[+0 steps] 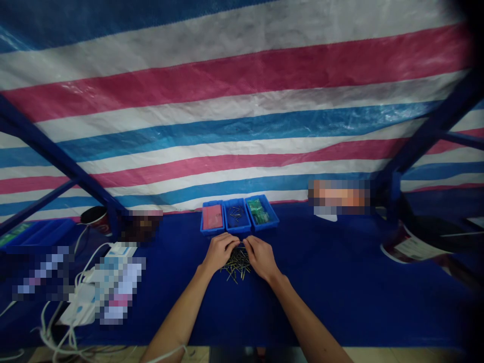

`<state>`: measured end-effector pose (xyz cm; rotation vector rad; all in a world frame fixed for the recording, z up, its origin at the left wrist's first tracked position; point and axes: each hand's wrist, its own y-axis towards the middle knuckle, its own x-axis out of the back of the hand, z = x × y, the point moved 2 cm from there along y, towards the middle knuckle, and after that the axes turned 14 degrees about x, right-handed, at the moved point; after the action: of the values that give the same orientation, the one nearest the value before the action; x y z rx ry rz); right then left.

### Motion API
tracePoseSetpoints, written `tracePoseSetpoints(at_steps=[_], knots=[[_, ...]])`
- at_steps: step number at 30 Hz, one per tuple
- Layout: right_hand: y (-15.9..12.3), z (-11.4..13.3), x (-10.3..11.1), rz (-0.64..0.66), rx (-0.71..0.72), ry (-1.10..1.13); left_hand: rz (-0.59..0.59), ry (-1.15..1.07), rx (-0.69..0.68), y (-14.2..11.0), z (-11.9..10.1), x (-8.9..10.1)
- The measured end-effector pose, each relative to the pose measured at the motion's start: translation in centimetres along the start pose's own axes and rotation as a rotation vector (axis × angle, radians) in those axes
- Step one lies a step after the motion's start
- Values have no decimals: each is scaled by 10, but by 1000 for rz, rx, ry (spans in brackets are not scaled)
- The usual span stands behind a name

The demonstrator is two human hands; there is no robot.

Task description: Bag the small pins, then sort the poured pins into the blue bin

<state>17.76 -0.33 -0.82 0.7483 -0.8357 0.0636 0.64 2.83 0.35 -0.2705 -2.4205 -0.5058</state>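
My left hand (220,250) and my right hand (261,255) meet over the table, thumbs and fingertips pinched together. A thin metal pin-like piece (241,242) spans the small gap between them, one end in each pinch. Just below the fingers lies a loose pile of similar thin metal pieces (237,263), dark and brassy, pointing every way. Beyond the hands stand three small blue bins side by side. The left bin (212,232) holds something flat and pink, the middle bin (237,228) several thin metal pieces, the right bin (269,223) green packets.
On the left of the blue table (321,302) sit a white power strip (81,302) and tangled white cables (49,322). A dark red tub (410,244) stands at the right. Blue frame posts (416,126) flank a striped sheet (242,121) behind.
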Motion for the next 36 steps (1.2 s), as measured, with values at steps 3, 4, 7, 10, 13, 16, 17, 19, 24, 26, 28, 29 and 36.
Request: tracePoseSetpoints(at_steps=[3,4,7,10,13,16,17,19,24,26,28,29,36], knots=[[0,-1,-1,-3,-8,-15,5,3,8,0,0,0],[0,-1,-1,-2,-10,-12,5,3,11,0,-1,0],[1,0,2,-14,-28,19,0,-4,10,0,-1,2],[2,1,6,-42,-33,115,-14,-12,11,1,-1,3],[2,3,8,-53,-5,212,-22,-6,17,1,0,4],[2,3,7,-45,14,236,-10,12,20,0,0,3],[1,2,6,-45,15,239,-1,20,19,-1,0,3],[0,1,5,-54,15,249,16,31,15,-1,-1,2],[-1,-2,2,-47,21,249,47,5,-33,-1,-6,2],[-1,-2,1,-32,11,222,51,4,-43,-1,-6,2],[-1,-2,0,-23,-3,188,42,14,-49,-1,-6,1],[-1,-2,0,-24,-10,171,34,23,-53,-1,-6,1],[0,1,1,-17,-25,62,-37,71,-84,-1,-9,1]])
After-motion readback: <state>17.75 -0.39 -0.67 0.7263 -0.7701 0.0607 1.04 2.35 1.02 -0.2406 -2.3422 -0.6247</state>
